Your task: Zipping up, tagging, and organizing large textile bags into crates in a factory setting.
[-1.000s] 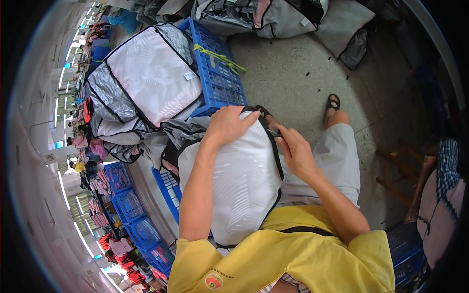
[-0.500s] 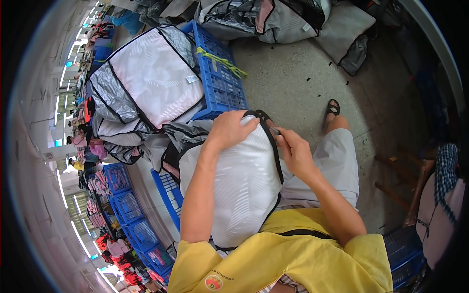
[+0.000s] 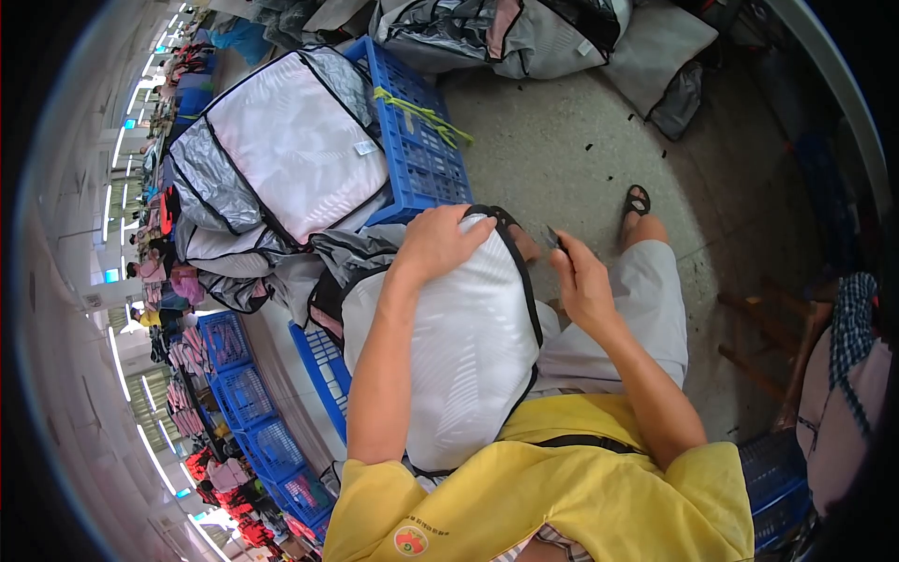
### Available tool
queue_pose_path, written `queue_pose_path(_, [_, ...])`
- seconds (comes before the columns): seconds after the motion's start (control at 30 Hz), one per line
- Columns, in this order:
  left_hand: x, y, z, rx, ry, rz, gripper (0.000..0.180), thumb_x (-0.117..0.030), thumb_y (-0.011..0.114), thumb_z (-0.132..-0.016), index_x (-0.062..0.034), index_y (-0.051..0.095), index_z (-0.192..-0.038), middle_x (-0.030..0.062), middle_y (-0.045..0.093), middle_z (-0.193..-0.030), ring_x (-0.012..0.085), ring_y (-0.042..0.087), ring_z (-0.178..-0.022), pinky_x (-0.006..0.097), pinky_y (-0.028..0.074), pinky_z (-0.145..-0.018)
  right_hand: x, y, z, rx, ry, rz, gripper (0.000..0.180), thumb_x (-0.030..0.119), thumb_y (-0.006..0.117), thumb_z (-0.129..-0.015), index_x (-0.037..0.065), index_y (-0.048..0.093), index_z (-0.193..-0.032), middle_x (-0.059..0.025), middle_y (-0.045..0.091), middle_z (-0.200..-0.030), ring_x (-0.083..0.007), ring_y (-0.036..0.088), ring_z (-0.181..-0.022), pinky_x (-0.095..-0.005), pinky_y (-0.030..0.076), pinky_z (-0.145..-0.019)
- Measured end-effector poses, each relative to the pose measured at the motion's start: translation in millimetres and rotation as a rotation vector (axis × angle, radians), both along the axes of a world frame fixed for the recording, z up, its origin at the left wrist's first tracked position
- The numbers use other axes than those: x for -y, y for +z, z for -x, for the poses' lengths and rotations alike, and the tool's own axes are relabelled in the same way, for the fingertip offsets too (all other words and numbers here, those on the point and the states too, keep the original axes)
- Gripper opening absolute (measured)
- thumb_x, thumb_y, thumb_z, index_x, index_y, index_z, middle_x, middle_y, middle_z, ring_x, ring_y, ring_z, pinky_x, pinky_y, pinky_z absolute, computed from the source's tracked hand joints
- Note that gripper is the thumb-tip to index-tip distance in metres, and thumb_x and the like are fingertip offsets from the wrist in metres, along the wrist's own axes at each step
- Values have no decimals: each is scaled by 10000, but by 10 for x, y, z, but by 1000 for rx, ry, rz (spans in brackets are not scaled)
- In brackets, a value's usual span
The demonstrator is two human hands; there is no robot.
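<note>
Across my lap lies a pale grey, shiny padded bag (image 3: 449,328) edged with black binding. My left hand (image 3: 440,242) grips its far corner, the thumb pressed on the pale face near the black edge and the fingers curled over the rim. My right hand (image 3: 585,281) is held apart from the bag, to the right of its edge. Between its thumb and fingers is a small blade tool (image 3: 554,238) with a dark, pointed tip; most of it is hidden in the hand, so its exact kind is unclear.
At the far left, more pale and silver bags (image 3: 290,140) are piled on a blue plastic crate (image 3: 421,140) tied with yellow-green cord. Further bag pieces (image 3: 562,42) lie on the floor ahead. Blue crates (image 3: 248,393) line the left; a wooden stool (image 3: 787,347) stands at the right.
My right hand has drawn away from the bag's black edge to the right with the small blade tool, whose tip now shows clear of the bag. The left hand stays on the corner.
</note>
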State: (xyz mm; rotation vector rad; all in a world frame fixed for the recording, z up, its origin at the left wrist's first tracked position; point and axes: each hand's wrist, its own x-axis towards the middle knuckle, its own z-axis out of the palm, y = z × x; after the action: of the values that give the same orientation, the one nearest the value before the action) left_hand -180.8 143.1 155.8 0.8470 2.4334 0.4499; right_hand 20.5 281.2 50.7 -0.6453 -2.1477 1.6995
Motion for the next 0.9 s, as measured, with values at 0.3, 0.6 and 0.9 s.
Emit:
queue_pose_path(0.3, [-118, 23, 7, -33, -4, 139, 509, -484, 671, -924, 19, 746, -905, 268, 726, -894, 468, 694, -922, 504, 538, -823, 243, 19, -361, 10, 164, -297, 292, 160, 658, -1006, 39, 605, -1267, -151, 610, -908, -367, 642, -826, -464, 526, -671])
queue_pose_path(0.6, [-118, -1, -4, -34, -6, 152, 519, -490, 658, -923, 21, 748, -914, 271, 726, -899, 473, 691, -922, 506, 538, -825, 209, 151, -214, 23, 117, -552, 235, 152, 691, -968, 81, 644, -1187, -85, 598, -860, -296, 653, -806, -430, 534, -626])
queue_pose_path(0.9, [-74, -92, 15, -60, -20, 45, 486, -446, 694, -926, 38, 710, -892, 295, 686, -862, 486, 666, -852, 496, 516, -724, 195, 42, -382, 34, 54, -412, 237, 87, 668, -981, 91, 653, -1218, -118, 612, -891, -358, 646, -780, -450, 516, -641])
